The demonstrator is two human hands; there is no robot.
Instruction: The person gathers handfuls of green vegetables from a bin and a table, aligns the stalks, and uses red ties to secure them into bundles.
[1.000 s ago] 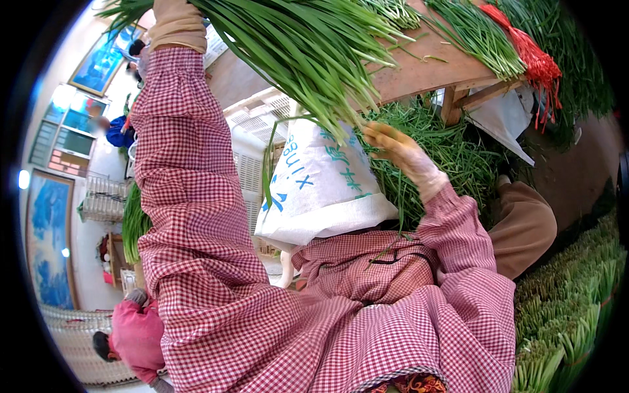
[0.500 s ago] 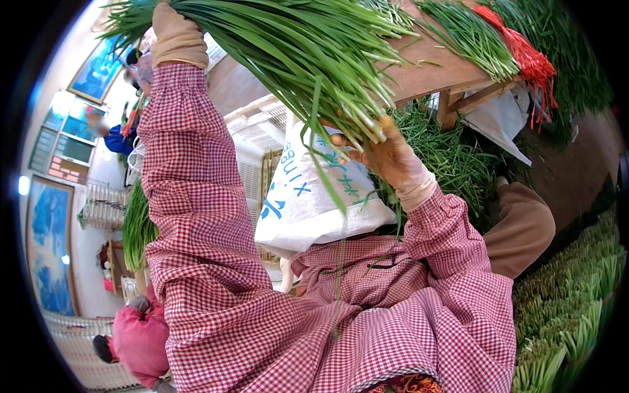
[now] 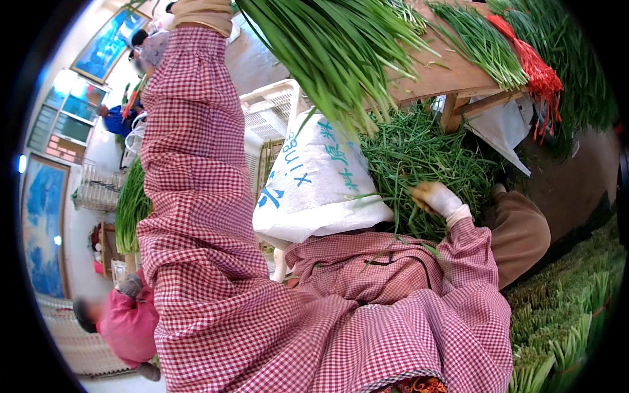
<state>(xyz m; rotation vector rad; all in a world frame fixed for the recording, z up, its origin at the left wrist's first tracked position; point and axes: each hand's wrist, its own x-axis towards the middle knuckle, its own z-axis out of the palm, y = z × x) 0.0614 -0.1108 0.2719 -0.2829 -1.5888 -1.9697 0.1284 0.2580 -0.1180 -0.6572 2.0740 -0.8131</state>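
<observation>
A thick bunch of long flat green leaves with pale stalks, which look like garlic chives (image 3: 334,56), is held up at the top, over the table's edge. My left hand (image 3: 203,12), in a beige glove, is at the upper rim, closed on the bunch; its fingers are cut off by the picture's edge. My right hand (image 3: 434,196), in a pale glove with bare fingertips, hovers over a heap of loose green leaves (image 3: 419,157). Its fingers are curled but smeared by motion, so whether they hold a leaf is not visible.
A white woven sack (image 3: 314,190) stands before me. On the wooden table (image 3: 452,72) are more chives and red ties (image 3: 524,52). Bundles stand on the floor (image 3: 570,314) at lower right. White plastic crates (image 3: 272,108) stand behind. A person in pink (image 3: 128,321) is at left.
My right hand has left the stalk ends of the bunch and moved down and right to the leaf heap. The bunch and my left hand have shifted up and slightly right.
</observation>
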